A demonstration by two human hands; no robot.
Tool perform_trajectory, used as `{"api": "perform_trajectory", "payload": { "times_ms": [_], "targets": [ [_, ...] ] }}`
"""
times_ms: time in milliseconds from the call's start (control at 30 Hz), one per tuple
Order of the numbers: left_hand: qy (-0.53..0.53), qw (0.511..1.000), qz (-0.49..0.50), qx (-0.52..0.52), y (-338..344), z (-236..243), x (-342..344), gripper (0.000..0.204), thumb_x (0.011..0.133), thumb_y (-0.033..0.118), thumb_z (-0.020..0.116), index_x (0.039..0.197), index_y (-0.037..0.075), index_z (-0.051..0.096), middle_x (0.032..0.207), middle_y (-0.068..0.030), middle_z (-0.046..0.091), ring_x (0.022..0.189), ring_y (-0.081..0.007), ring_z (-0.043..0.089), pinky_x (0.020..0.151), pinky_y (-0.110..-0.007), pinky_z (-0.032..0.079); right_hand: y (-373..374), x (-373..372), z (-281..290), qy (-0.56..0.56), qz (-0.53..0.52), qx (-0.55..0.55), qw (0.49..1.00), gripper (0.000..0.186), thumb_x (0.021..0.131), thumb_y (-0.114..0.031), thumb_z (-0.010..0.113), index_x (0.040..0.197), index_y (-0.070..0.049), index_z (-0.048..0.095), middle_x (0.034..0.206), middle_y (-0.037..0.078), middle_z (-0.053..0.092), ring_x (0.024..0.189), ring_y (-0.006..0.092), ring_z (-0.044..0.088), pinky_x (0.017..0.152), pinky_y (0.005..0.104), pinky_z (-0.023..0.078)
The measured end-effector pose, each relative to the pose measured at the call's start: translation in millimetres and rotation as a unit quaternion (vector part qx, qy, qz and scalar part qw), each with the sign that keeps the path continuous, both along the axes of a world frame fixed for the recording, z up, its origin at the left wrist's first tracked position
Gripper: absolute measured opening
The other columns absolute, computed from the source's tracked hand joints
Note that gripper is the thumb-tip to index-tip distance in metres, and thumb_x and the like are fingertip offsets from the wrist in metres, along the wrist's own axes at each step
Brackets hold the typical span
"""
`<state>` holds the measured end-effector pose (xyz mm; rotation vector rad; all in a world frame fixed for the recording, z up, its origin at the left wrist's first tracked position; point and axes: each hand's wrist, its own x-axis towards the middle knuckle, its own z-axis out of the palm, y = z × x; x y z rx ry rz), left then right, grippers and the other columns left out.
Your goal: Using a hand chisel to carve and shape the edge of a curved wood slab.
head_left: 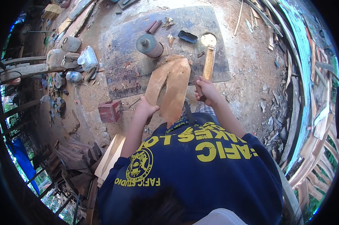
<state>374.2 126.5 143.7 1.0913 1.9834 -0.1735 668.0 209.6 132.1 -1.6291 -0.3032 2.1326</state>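
Note:
A forked brown wooden piece (176, 84), split by a long slot down its middle, stands in front of my body with its near end by my shirt. My left hand (146, 107) is closed on the left leg of this piece, thumb toward the slot. To its right, my right hand (207, 91) is wrapped round a dark brown, rounded grip (197, 83). Just beyond that hand extends a long, light wooden bar (209, 63); whether it joins the grip I cannot tell. A cylindrical can (149, 45) with a greenish top stands behind the forked piece.
A worn, dark board (128, 35) lies on the dirt floor, bearing a black tray (187, 36) and a pale round disc (208, 39). Left are a red box (109, 111) and several plastic jugs (71, 44). Stacked wood strips (319, 123) line the right side.

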Motion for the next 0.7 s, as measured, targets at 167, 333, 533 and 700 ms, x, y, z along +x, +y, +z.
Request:
{"api": "perform_trajectory", "payload": {
  "times_ms": [167,333,533,700],
  "targets": [
    [-0.009,0.999,0.021,-0.025,7,3,3,0.086,0.067,0.032,0.083,0.128,-0.007,0.038,0.114,-0.0310,0.065,0.108,-0.0388,0.066,0.091,-0.044,0.054,-10,-8,-37,-0.169,0.150,0.138,0.964,0.061,0.099,-0.022,0.053,0.156,-0.016,0.030,0.084,0.011,0.060,0.066,0.0195,0.062,0.052,0.0357,0.054],
    [-0.033,0.999,0.025,-0.001,-5,-25,-13,0.090,0.066,0.033,0.083,0.129,-0.009,0.034,0.116,-0.0320,0.063,0.109,-0.0385,0.066,0.091,-0.043,0.054,5,-18,-23,-0.143,0.152,0.130,0.969,0.054,0.098,-0.022,0.052,0.148,-0.005,0.040,0.085,0.012,0.060,0.072,0.0172,0.064,0.050,0.0319,0.054],
    [-0.022,1.000,0.008,-0.004,-3,-42,-21,0.089,0.067,0.032,0.083,0.128,-0.010,0.034,0.116,-0.0319,0.063,0.109,-0.0384,0.066,0.091,-0.043,0.054,64,14,-81,0.209,-0.174,-0.130,0.953,0.034,0.102,-0.025,0.051,0.131,-0.011,0.041,0.088,0.009,0.052,0.064,0.0138,0.053,0.050,0.0249,0.049],
    [-0.025,0.999,0.022,-0.011,1,-20,-20,0.085,0.067,0.032,0.083,0.125,-0.008,0.036,0.115,-0.0318,0.063,0.107,-0.0389,0.066,0.092,-0.043,0.054,35,-1,-46,0.062,-0.116,0.046,0.990,0.034,0.098,-0.023,0.059,0.124,-0.004,0.048,0.083,0.008,0.056,0.061,0.0147,0.055,0.053,0.0283,0.050]
  ]
}}
